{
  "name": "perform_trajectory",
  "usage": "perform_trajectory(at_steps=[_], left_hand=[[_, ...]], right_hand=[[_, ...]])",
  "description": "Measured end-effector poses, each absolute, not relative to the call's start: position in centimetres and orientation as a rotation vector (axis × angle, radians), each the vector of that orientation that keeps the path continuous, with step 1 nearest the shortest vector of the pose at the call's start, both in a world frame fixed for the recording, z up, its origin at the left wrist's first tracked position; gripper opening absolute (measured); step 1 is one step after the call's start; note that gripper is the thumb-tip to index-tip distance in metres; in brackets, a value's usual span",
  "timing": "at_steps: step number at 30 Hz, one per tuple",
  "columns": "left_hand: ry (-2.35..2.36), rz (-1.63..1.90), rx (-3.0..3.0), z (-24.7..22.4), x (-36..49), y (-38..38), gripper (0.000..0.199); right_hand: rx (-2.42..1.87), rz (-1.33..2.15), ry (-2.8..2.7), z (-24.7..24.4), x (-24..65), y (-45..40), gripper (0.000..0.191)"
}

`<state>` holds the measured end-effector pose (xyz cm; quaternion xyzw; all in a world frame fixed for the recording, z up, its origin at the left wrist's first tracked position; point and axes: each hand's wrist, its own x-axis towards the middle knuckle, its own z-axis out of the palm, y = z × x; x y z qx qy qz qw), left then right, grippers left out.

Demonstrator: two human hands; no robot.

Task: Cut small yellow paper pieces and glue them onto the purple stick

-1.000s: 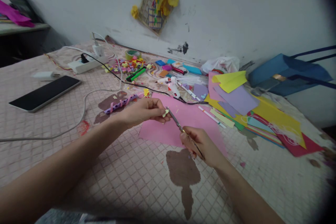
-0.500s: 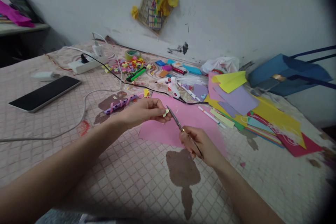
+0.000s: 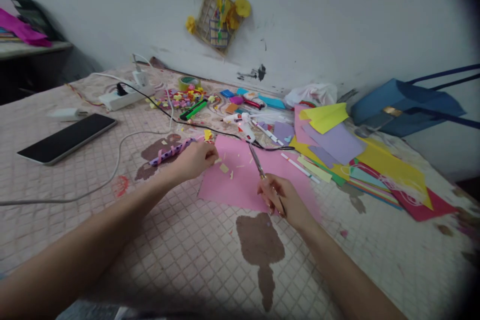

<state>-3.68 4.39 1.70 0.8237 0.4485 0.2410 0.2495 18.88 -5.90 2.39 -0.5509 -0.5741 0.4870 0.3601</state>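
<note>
My left hand (image 3: 198, 159) is closed at the left edge of the pink sheet (image 3: 245, 192); whatever its fingertips hold is too small to name. Small pale yellow scraps (image 3: 224, 168) lie on the sheet just right of it. My right hand (image 3: 279, 197) grips a pair of scissors (image 3: 256, 161) over the sheet, with the blades pointing up and away. A purple spotted stick wrapped in pink strip (image 3: 170, 153) lies behind my left hand, near small yellow pieces (image 3: 207, 134).
A glue gun (image 3: 245, 127) with a black cable lies behind the sheet. Coloured papers (image 3: 339, 142) and a blue bag (image 3: 397, 107) are at the right. At the left are a phone (image 3: 69, 137), a power strip (image 3: 122, 97) and a white cable.
My left hand has moved left, away from the scissors, and the pale yellow piece no longer shows in its fingers. Scraps on the pink sheet are now uncovered. The scissors stay in my right hand.
</note>
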Motion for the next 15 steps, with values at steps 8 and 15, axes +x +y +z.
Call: perform_trajectory(at_steps=[8, 15], left_hand=[[1.133, 0.742, 2.423, 2.0, -3.2, 3.8, 0.014], [0.952, 0.732, 2.457, 2.1, -2.3, 3.1, 0.012]], right_hand=[[-1.467, 1.262, -1.446, 2.0, 19.2, -5.7, 0.041], [-1.471, 1.240, -1.452, 1.7, 19.1, -5.6, 0.039]])
